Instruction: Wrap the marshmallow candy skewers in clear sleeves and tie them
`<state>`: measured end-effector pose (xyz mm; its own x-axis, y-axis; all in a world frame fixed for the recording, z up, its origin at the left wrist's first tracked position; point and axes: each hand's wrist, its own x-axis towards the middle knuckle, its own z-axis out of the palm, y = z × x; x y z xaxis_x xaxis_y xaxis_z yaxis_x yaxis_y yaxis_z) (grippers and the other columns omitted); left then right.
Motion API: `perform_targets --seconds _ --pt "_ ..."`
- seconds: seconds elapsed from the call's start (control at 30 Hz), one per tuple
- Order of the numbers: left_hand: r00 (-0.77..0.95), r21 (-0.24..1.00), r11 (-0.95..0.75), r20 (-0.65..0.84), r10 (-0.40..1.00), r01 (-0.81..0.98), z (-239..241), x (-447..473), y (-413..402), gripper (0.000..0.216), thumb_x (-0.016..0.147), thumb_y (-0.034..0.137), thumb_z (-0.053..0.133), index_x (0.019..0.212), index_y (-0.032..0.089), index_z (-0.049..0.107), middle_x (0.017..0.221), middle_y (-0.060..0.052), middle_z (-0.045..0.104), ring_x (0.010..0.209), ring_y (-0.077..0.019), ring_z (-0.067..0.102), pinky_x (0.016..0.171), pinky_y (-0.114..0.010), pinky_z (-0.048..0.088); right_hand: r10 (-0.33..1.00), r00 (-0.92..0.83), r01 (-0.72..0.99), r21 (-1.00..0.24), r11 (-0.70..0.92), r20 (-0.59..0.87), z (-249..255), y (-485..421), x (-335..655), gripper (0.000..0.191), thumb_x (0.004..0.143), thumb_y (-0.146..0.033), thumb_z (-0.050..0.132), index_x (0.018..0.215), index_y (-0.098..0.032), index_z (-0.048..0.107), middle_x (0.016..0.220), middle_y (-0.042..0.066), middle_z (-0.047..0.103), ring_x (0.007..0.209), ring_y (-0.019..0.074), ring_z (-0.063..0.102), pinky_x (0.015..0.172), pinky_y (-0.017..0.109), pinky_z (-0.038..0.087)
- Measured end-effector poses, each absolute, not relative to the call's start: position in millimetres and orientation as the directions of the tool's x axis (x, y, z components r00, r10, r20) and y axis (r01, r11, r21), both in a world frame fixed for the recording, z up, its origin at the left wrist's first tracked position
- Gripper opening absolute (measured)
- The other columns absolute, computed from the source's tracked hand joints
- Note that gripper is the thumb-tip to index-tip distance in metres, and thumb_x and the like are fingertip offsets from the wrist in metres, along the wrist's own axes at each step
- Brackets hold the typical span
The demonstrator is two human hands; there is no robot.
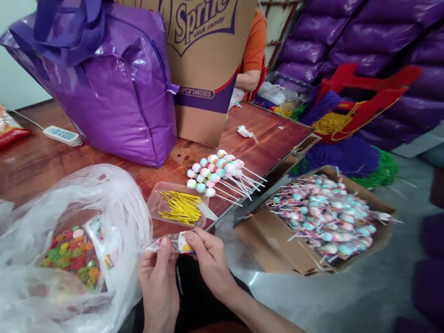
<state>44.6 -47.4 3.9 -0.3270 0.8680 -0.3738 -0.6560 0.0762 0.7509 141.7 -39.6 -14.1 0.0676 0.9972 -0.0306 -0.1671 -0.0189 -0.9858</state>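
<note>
Both hands meet at the table's front edge on a small clear wrapper (178, 243) with a coloured print. My left hand (158, 276) pinches its left end between thumb and fingers. My right hand (210, 254) is closed on the printed right end. Just beyond them lies a clear plastic tray (154, 203) holding gold twist ties (182, 207). Bare stick candies (214, 172) with pastel balls on white sticks lie in a bunch past the tray. On the left, an open clear plastic bag (127, 203) contains colourful ring candies (74, 255).
A cardboard box (269, 243) heaped with wrapped stick candies (329, 214) stands at right. A purple bag (123, 92) and a printed carton (202, 119) stand behind. A person's orange sleeve (257, 44) shows beyond. Stacked purple bags (383, 14) line the right.
</note>
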Motion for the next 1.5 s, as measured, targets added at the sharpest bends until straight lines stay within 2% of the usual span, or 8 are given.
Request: perform_targets --seconds 0.1,0.3,0.53,0.7,0.87,1.03,1.17,1.5 --pt "-0.297 0.736 0.092 -0.380 0.876 -0.671 5 47 -46 0.028 0.065 0.035 0.088 0.072 0.015 0.070 0.074 -0.001 0.068 0.062 -0.0089 0.057 0.056 -0.019 0.052 0.996 0.088 -0.147 -0.989 -0.015 -0.028 -19 -38 146 0.039 0.095 -0.046 0.049 0.067 -0.019 0.044 0.062 -0.004 0.041 0.058 0.0095 0.036 0.052 0.023 0.032" --pt "-0.277 0.708 0.141 -0.441 0.854 -0.692 4 40 -41 0.026 0.058 0.019 0.091 0.066 0.014 0.067 0.069 0.002 0.064 0.055 -0.0055 0.049 0.056 -0.019 0.050 0.996 0.034 0.067 -0.994 0.085 0.087 -24 -36 166 0.042 0.096 -0.041 0.048 0.062 -0.019 0.037 0.061 -0.004 0.036 0.059 0.0093 0.033 0.055 0.024 0.029" --pt "-0.303 0.738 0.089 -0.381 0.873 -0.669 -1 48 -42 0.026 0.070 0.033 0.085 0.080 0.014 0.070 0.083 -0.001 0.066 0.065 -0.0081 0.053 0.055 -0.019 0.047 0.999 0.045 -0.022 -1.000 -0.003 -0.004 -20 -31 174 0.043 0.094 -0.045 0.050 0.062 -0.020 0.037 0.061 -0.003 0.034 0.059 0.0097 0.031 0.053 0.023 0.030" --pt "-0.316 0.776 0.108 -0.375 0.871 -0.622 3 44 -38 0.027 0.065 0.026 0.089 0.077 0.014 0.068 0.078 0.002 0.063 0.062 -0.0064 0.050 0.055 -0.018 0.047 0.999 -0.020 0.042 -0.999 0.031 0.031 -17 -29 186 0.045 0.094 -0.044 0.052 0.059 -0.020 0.037 0.058 -0.004 0.033 0.055 0.0096 0.029 0.053 0.024 0.028" --pt "-0.435 0.794 0.012 -0.345 0.832 -0.607 6 46 -34 0.033 0.061 0.031 0.091 0.076 0.014 0.067 0.076 0.002 0.063 0.066 -0.0069 0.054 0.056 -0.016 0.047 0.981 0.161 0.251 -0.966 0.066 0.109 -27 -9 205 0.041 0.098 -0.042 0.046 0.064 -0.019 0.050 0.061 -0.002 0.047 0.059 0.0129 0.044 0.059 0.026 0.035" --pt "-0.437 0.739 0.044 -0.444 0.782 -0.672 1 35 -29 0.032 0.064 0.032 0.090 0.079 0.014 0.068 0.079 0.002 0.067 0.069 -0.0073 0.059 0.060 -0.018 0.051 0.880 0.236 0.825 -0.563 0.043 0.413 -53 29 234 0.015 0.094 -0.024 0.052 0.089 -0.017 0.065 0.089 0.009 0.066 0.084 0.0220 0.052 0.079 0.033 0.037" --pt "-0.443 0.729 0.020 -0.438 0.783 -0.684 0 31 -27 0.033 0.065 0.035 0.089 0.078 0.014 0.067 0.076 0.002 0.067 0.066 -0.0073 0.060 0.063 -0.020 0.051 0.903 0.126 0.938 -0.346 0.027 0.411 -69 42 242 0.019 0.095 -0.024 0.052 0.086 -0.017 0.068 0.086 0.011 0.066 0.086 0.0242 0.051 0.079 0.036 0.034" --pt "-0.481 0.765 -0.096 -0.297 0.825 -0.637 4 28 -21 0.028 0.066 0.029 0.088 0.078 0.017 0.066 0.078 0.002 0.070 0.077 -0.0108 0.067 0.081 -0.025 0.054 0.805 0.368 0.547 -0.808 0.218 0.466 -43 2 227 0.019 0.096 -0.029 0.053 0.083 -0.019 0.060 0.078 0.002 0.058 0.072 0.0159 0.054 0.070 0.029 0.043"
